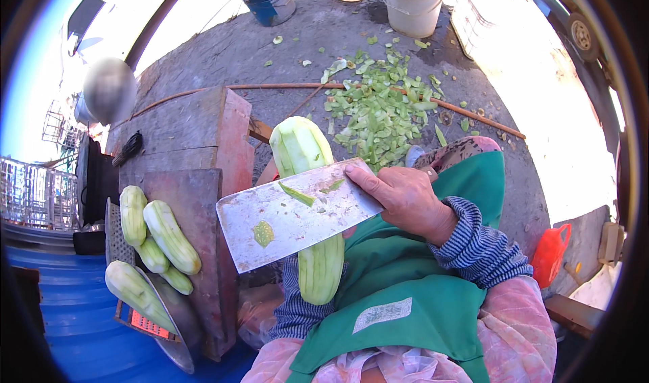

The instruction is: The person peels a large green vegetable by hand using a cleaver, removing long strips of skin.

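Note:
My right hand point(414, 199) is closed round the handle of a broad cleaver point(304, 210), its thumb on the blade. Bits of green peel stick to the flat of the blade. Under the cleaver lies a long pale-green gourd point(321, 268), peeled in strips, its far end point(297, 143) showing beyond the blade. The gourd and blade hide most of my left hand point(349, 232); a fingertip shows at the gourd's right side, and the striped left sleeve point(291, 302) runs beneath. That hand appears to grip the gourd from below.
Several peeled gourds point(169, 234) rest on the wooden bench point(209, 200) and a metal pan point(182, 329) at left. Green peelings point(378, 106) heap on the ground ahead, beside a thin rod point(473, 116). A blue bucket point(267, 4) and white bucket point(412, 8) stand beyond.

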A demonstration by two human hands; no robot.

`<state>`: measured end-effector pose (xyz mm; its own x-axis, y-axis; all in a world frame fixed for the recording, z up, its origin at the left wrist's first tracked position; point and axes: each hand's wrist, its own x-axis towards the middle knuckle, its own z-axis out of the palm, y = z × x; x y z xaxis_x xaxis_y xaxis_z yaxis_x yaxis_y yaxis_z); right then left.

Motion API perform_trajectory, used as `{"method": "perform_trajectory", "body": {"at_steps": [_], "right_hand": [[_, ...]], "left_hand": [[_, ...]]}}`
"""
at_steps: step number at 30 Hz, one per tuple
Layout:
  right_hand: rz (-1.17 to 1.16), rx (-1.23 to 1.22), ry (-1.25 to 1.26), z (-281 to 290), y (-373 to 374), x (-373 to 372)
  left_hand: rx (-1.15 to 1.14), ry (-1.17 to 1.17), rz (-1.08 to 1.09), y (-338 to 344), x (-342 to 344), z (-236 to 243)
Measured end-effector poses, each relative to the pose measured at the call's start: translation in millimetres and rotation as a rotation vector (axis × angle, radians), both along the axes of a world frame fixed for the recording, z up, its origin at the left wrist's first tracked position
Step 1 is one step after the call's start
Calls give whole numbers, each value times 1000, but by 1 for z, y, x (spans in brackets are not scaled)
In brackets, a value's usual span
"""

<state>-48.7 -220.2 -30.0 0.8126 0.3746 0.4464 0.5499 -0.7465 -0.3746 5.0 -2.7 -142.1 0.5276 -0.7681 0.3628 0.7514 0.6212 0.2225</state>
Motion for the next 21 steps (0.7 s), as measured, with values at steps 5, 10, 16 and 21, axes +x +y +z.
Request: {"method": "perform_trajectory", "body": {"at_steps": [5,10,16,21], "right_hand": [[-44,53,-57,-8,2,9],[-132,54,-36,-24,-2,26],[-105,623,556,-31,-8,22],[-101,1310,1094,-33,-16,20]], "left_hand": [[-24,20,-39,0,0,0],[-106,17,-97,3,-3,-4],[-8,178,88,5,-33,11],[301,397,356,25,-51,49]]}}
